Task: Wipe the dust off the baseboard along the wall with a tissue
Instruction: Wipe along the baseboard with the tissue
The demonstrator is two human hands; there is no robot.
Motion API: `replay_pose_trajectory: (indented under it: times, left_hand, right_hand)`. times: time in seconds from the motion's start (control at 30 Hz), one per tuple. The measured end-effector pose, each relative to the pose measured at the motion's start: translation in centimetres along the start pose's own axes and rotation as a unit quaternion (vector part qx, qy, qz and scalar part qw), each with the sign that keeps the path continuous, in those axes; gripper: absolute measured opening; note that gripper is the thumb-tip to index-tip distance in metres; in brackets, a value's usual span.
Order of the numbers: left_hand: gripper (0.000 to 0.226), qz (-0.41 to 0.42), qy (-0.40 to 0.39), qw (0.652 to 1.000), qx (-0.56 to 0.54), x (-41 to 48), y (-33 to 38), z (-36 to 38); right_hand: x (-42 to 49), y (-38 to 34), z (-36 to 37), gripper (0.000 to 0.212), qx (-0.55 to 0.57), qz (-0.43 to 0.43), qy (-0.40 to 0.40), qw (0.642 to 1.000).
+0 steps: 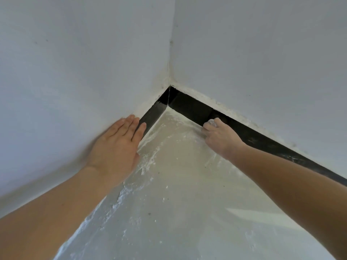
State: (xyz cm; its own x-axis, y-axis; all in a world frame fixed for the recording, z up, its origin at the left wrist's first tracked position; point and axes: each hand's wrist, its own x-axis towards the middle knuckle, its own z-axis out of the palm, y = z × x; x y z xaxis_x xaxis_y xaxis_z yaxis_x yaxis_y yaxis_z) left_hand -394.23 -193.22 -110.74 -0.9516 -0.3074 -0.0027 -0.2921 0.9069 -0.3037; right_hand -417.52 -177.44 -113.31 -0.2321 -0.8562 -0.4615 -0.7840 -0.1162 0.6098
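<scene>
A black baseboard (pixel 189 107) runs along both walls and meets in the room corner. My right hand (pixel 220 136) grips a small wad of white tissue (pixel 212 122) and holds it against the right-hand stretch of the baseboard, a little right of the corner. Only a bit of the tissue shows above my fingers. My left hand (pixel 116 147) lies flat with straight fingers against the left wall, its fingertips over the top of the left baseboard strip (pixel 153 115).
Two pale blue-white walls (pixel 262 53) meet at the corner. The grey concrete floor (pixel 178 184) has white plaster crust and dust along the wall edges. Rough white filler lines the top of the baseboard.
</scene>
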Motion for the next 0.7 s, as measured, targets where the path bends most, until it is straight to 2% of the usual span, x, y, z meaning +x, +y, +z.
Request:
replay_pose_trajectory:
  times: [0.1, 0.13, 0.23, 0.33, 0.53, 0.63, 0.7]
  left_hand:
    - [0.069, -0.016, -0.004, 0.999, -0.028, 0.3, 0.4, -0.7]
    - [0.069, -0.012, -0.009, 1.000, -0.020, 0.4, 0.3, -0.6]
    - [0.067, -0.015, -0.009, 1.000, -0.014, 0.5, 0.2, -0.9]
    - [0.067, -0.015, -0.024, 0.999, -0.020, 0.5, 0.6, -1.2]
    - [0.067, -0.001, -0.040, 0.999, 0.010, 0.3, 0.3, -1.4]
    - [0.067, 0.015, -0.077, 0.996, 0.039, 0.3, 0.2, -1.6]
    - [0.068, 0.010, -0.058, 0.998, 0.019, 0.2, 0.0, -1.6]
  right_hand:
    - [-0.6, -0.5, -0.6, 0.026, 0.042, 0.004, -0.065, 0.997]
    - [-0.5, -0.5, -1.1, 0.026, 0.053, -0.014, -0.056, 0.997]
    - [0.5, -0.2, -2.7, 0.024, 0.030, -0.058, 0.052, 0.997]
    - [1.7, 1.5, -3.4, 0.023, 0.006, -0.003, 0.101, 0.995]
    - [-1.7, 2.3, -0.6, 0.030, 0.033, 0.047, 0.075, 0.996]
    - [-4.6, 2.0, 1.2, 0.038, 0.053, 0.057, 0.031, 0.996]
    - [-6.0, 1.6, 1.8, 0.037, 0.068, 0.072, -0.009, 0.995]
